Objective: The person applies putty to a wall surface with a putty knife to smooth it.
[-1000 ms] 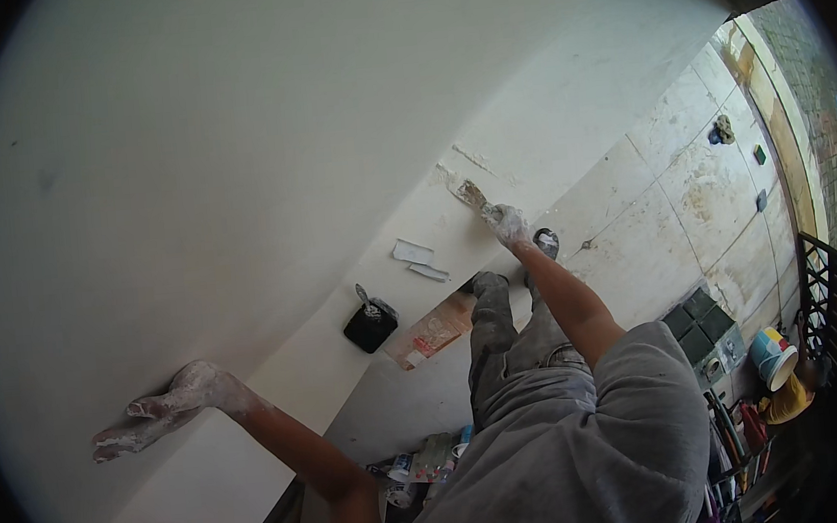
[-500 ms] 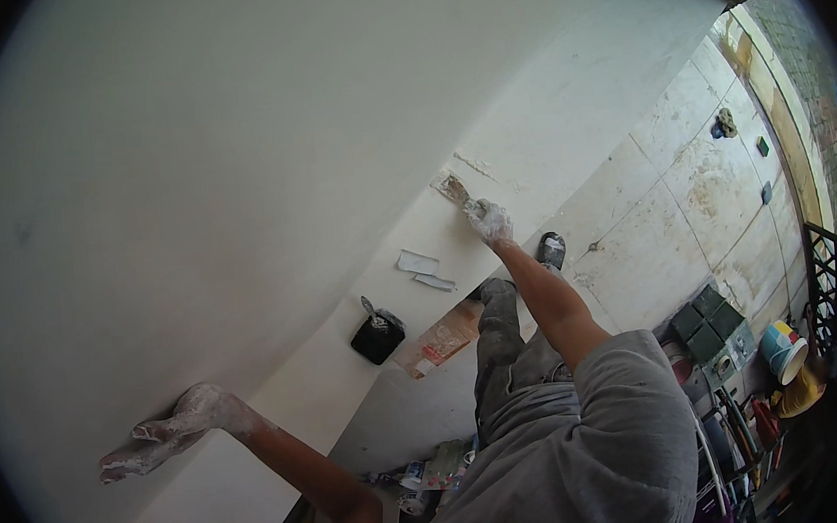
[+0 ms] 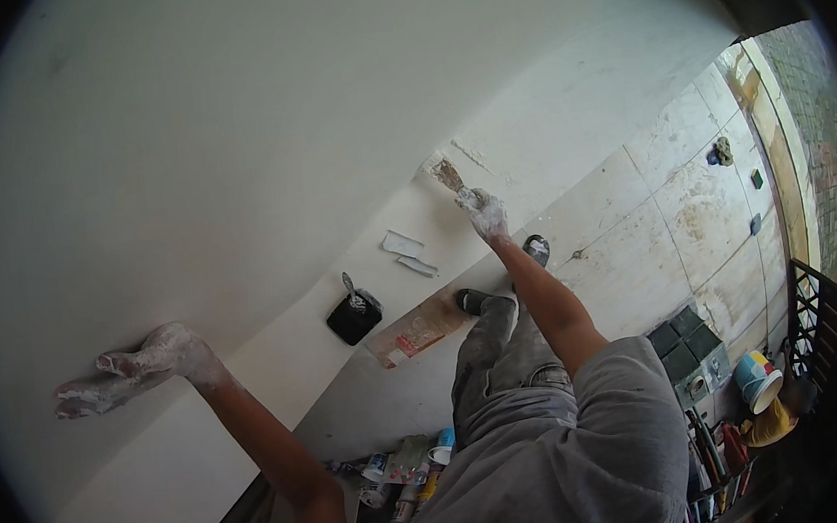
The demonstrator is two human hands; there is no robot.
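My right hand (image 3: 485, 216), coated in white powder, is closed around the handle of a putty knife (image 3: 447, 176). Its blade lies on the white ledge (image 3: 547, 143), near the corner with the wall. A thin streak of white filler (image 3: 474, 156) runs beside the blade. Far to the left, my left hand (image 3: 137, 367), also whitened, rests against the wall (image 3: 204, 160) with its fingers stretched out and thumb apart. On the ledge between the hands sits a black tray (image 3: 355, 323) with a second putty knife (image 3: 349, 285) leaning in it. Two whitish strips (image 3: 402, 243) lie alongside.
Below the ledge, a flattened brown sheet (image 3: 414, 333) lies by my shoes. Bottles and cans (image 3: 406, 479) stand low at the front. On the right are a dark green box (image 3: 686, 349), a bucket (image 3: 757, 382), a dark slatted gate (image 3: 825, 303) and stained floor tiles (image 3: 623, 236).
The whole view has shifted, and both of my shoes now show. The putty knife stays near the same filler streak. My left hand remains against the wall.
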